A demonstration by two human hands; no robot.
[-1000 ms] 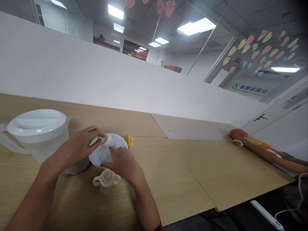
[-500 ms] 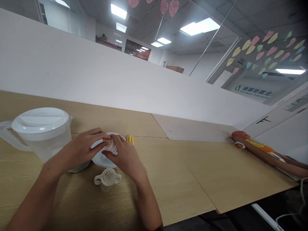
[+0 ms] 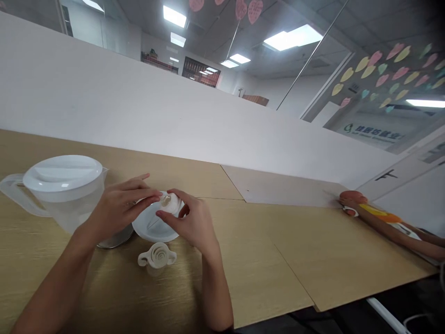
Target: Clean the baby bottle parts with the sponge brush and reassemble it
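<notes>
My right hand holds a white egg between thumb and fingers, and a jagged opening in the shell faces left. At that broken edge, the thumb and fingertips of my left hand are pinched together; whether a loose bit of shell is between them I cannot make out. Beneath both hands is a white shallow bowl. Closer to me stands an egg separator, white with a spiral centre and two side tabs, on what looks like a small clear cup.
A translucent lidded pitcher stands at the left. Near it is a metal rim, partly hidden by my left arm. Another person's arm rests at the far right beside a reddish-brown round object. A white wall borders the table's back.
The egg has shifted slightly right and turned, so its broken opening shows more. My left fingers have straightened. Yellow sticks behind the bowl are now hidden by my right hand.
</notes>
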